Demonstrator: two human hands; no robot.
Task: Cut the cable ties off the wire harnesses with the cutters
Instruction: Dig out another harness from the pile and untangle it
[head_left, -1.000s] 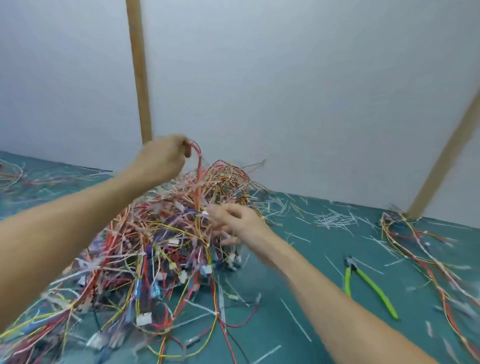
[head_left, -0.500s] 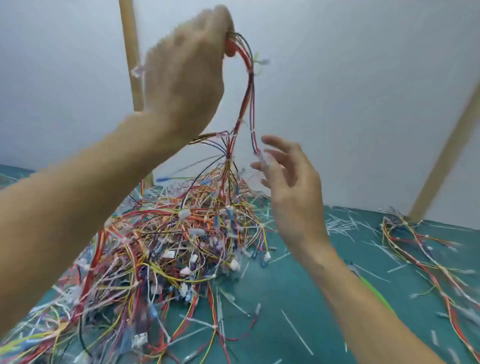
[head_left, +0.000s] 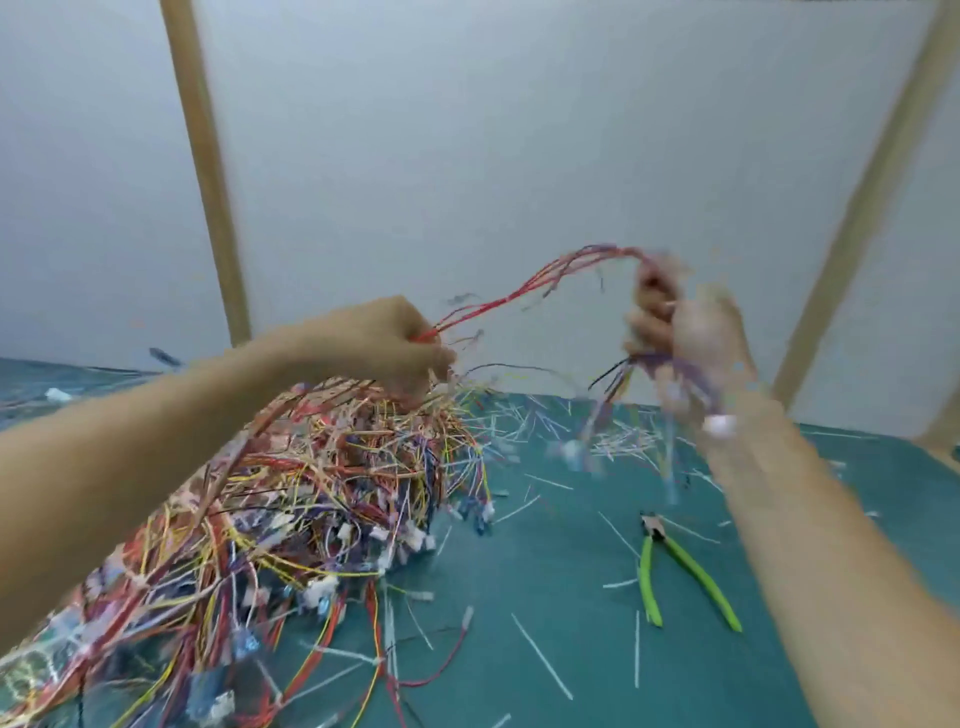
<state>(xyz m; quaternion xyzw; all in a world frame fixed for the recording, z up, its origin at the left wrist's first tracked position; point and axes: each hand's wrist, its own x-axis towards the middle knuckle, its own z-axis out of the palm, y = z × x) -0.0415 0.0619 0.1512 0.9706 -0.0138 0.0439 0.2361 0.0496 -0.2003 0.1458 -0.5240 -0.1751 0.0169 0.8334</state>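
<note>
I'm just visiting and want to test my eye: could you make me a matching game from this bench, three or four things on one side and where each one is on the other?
Things:
1. cutters
2. wire pile
3. harness
4. cut ties

Places:
A. stretched between both hands
B. heaped under the left arm
C. scattered across the mat
D. lying on the mat, untouched, by the right arm

Pairs: 1-D, 2-B, 3-A, 4-C

My head carries the one camera; it looks forward and down over my forearms, close enough that my left hand (head_left: 384, 348) and right hand (head_left: 685, 332) sit mid-picture. Below my fingers lies the green table (head_left: 597, 649); beyond them rises a white wall (head_left: 467, 156).
</note>
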